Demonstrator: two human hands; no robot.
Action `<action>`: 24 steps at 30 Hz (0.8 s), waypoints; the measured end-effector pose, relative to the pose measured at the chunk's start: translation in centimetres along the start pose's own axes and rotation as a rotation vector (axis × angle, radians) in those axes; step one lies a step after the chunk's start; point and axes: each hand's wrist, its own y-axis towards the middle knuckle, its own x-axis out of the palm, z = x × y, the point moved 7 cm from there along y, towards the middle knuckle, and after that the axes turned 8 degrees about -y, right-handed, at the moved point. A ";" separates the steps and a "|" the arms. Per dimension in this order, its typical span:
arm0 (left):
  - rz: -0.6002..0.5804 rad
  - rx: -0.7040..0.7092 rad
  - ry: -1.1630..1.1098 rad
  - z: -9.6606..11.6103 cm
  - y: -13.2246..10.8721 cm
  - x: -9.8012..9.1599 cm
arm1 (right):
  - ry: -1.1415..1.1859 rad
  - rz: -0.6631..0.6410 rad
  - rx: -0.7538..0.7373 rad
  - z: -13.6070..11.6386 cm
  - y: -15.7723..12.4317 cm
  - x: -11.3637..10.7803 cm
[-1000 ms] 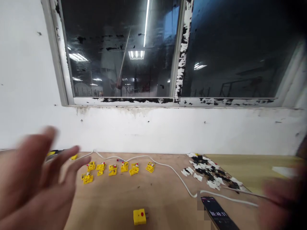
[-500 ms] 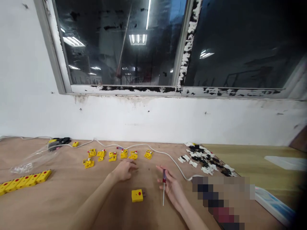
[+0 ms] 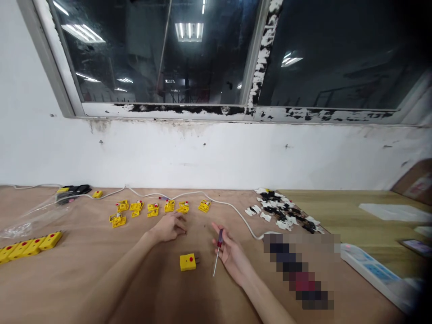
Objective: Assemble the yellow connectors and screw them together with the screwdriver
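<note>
My right hand (image 3: pixel 231 253) holds a small screwdriver (image 3: pixel 218 251) with a red and black handle, its shaft pointing down toward me. A yellow connector block (image 3: pixel 187 262) with a red dot lies on the wooden table (image 3: pixel 155 288) just left of that hand. My left hand (image 3: pixel 168 227) rests palm down on the table beyond the block, fingers curled loosely, nothing visible in it. A row of opened yellow connector parts (image 3: pixel 151 209) lies just past my left hand.
A row of closed yellow connectors (image 3: pixel 30 246) lies at the far left beside a clear plastic bag (image 3: pixel 32 218). A white cable (image 3: pixel 232 211) crosses the table. A heap of black and white parts (image 3: pixel 285 214) sits right of centre. A white power strip (image 3: pixel 374 271) lies at the right.
Both hands dropped from close to the camera onto the table; the right one now holds the screwdriver. The view has tilted down and shifted slightly.
</note>
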 end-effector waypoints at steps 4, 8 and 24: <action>0.030 -0.023 0.046 0.9 -1.4 0.3 | 0.058 0.016 0.015 0.2 0.0 0.0; 0.127 -0.140 0.107 1.9 -4.1 0.9 | 0.054 0.107 -0.051 0.0 0.0 -0.3; 0.377 -0.266 -0.030 -0.7 -8.5 -0.1 | -0.135 0.164 -0.241 -1.0 -0.6 0.0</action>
